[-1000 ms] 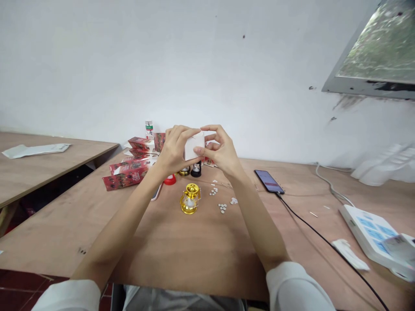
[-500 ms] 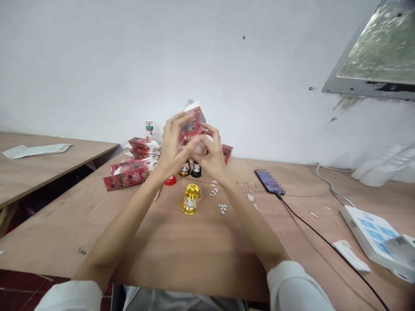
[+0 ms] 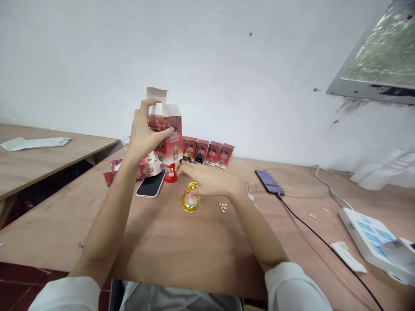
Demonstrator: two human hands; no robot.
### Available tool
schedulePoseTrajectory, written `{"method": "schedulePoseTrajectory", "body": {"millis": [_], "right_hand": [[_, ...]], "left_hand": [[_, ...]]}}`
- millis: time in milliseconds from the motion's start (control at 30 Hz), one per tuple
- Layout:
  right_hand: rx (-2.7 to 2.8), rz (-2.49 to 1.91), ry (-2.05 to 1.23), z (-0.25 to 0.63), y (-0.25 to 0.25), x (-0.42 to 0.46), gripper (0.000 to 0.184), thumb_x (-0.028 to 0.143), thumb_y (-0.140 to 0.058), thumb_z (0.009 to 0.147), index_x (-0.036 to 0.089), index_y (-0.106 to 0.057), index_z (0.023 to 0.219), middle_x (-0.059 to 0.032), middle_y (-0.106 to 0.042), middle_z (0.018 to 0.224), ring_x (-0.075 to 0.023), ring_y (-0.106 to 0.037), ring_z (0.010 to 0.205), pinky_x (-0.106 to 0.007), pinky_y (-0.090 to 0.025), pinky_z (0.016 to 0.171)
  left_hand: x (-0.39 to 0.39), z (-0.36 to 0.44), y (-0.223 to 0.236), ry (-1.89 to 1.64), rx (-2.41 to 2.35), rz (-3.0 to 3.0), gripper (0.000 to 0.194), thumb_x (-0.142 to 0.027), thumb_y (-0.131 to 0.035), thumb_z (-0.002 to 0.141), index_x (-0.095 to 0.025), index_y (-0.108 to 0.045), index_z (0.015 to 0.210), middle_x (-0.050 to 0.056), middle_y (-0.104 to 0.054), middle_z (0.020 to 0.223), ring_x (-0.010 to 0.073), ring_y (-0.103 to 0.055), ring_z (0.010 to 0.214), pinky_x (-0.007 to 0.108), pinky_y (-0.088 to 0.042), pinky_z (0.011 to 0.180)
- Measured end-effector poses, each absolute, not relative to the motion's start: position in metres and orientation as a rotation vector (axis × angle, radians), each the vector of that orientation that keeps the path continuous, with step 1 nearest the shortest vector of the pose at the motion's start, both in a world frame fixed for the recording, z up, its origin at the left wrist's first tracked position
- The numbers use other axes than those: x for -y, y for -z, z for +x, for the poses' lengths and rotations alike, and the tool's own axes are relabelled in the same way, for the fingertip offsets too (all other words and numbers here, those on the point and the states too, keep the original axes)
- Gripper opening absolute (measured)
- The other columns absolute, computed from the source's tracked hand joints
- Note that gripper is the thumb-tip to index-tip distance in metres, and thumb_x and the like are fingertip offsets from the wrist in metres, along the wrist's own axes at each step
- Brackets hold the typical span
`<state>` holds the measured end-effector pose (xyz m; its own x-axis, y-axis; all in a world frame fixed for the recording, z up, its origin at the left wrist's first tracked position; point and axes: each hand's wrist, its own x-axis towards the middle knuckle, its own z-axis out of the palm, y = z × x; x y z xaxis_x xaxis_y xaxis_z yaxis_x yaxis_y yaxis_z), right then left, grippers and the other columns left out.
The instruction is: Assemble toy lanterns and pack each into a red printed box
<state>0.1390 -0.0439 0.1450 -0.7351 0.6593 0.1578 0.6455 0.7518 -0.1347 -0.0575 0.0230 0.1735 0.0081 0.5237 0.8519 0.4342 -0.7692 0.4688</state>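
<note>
A red printed carton (image 3: 171, 140) with its top flaps standing up is held upright in my left hand (image 3: 144, 129), thumb across the front and fingers behind. My right hand (image 3: 210, 179) reaches over a small gold lantern (image 3: 189, 203) standing on the table. Its fingers stretch to the left above the lantern, and the thumb is at the lantern's upper part; whether it touches is unclear. The fingers and thumb are apart. Behind stand a red lantern (image 3: 170, 173) and a black-topped lantern (image 3: 199, 158), partly hidden.
Several red boxes (image 3: 214, 153) stand in a row by the wall. More cartons (image 3: 147, 168) lie at left beside a pink-edged phone (image 3: 151, 185). White round pieces (image 3: 222, 207) lie right of the lantern. A cabled phone (image 3: 269, 182) and a white power strip (image 3: 369, 235) are further right.
My left hand has carried the carton left and lower, and its top flaps now show. My right hand has let go of the carton and come down over the gold lantern.
</note>
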Motion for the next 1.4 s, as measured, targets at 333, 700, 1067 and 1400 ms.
{"method": "schedulePoseTrajectory", "body": {"millis": [333, 700, 1067, 1400], "right_hand": [[3.083, -1.242, -0.174, 0.124, -0.132, 0.032, 0.023, 0.021, -0.064, 0.076, 0.015, -0.053, 0.095, -0.0101, -0.062, 0.096, -0.0209, -0.059, 0.081, -0.027, -0.043, 0.060], [2.071, -0.439, -0.747, 0.177, -0.168, 0.046, 0.044, 0.045, -0.061, 0.077, 0.025, -0.044, 0.112, -0.0020, -0.056, 0.098, -0.0166, -0.060, 0.089, -0.031, -0.052, 0.072], [1.649, -0.984, 0.038, 0.184, -0.144, -0.021, 0.052, 0.053, -0.042, 0.085, 0.037, -0.031, 0.133, -0.0058, -0.039, 0.133, -0.0265, -0.050, 0.115, -0.042, -0.052, 0.080], [1.575, -1.072, 0.113, 0.174, -0.146, -0.001, 0.055, 0.049, -0.035, 0.090, 0.031, -0.016, 0.138, -0.0104, -0.036, 0.136, -0.0255, -0.047, 0.116, -0.046, -0.045, 0.089]], "left_hand": [[-0.021, -0.044, -0.173, -1.912, -0.931, 2.261, 0.063, -0.028, -0.076, 0.058, -0.023, -0.040, 0.109, 0.003, -0.054, 0.098, 0.0147, -0.059, 0.076, 0.028, -0.050, 0.059], [0.003, -0.042, -0.175, -1.201, -1.056, 2.646, 0.059, -0.024, -0.075, 0.058, -0.022, -0.043, 0.107, 0.002, -0.058, 0.083, 0.0202, -0.060, 0.077, 0.030, -0.047, 0.063], [0.015, -0.016, -0.170, -1.058, -1.092, 2.684, 0.057, -0.032, -0.076, 0.057, -0.024, -0.039, 0.100, 0.001, -0.054, 0.079, 0.0209, -0.057, 0.072, 0.030, -0.040, 0.060], [0.012, 0.009, -0.158, -1.088, -1.138, 2.520, 0.053, -0.030, -0.074, 0.058, -0.020, -0.036, 0.093, -0.001, -0.052, 0.073, 0.0193, -0.053, 0.066, 0.029, -0.036, 0.057]]}}
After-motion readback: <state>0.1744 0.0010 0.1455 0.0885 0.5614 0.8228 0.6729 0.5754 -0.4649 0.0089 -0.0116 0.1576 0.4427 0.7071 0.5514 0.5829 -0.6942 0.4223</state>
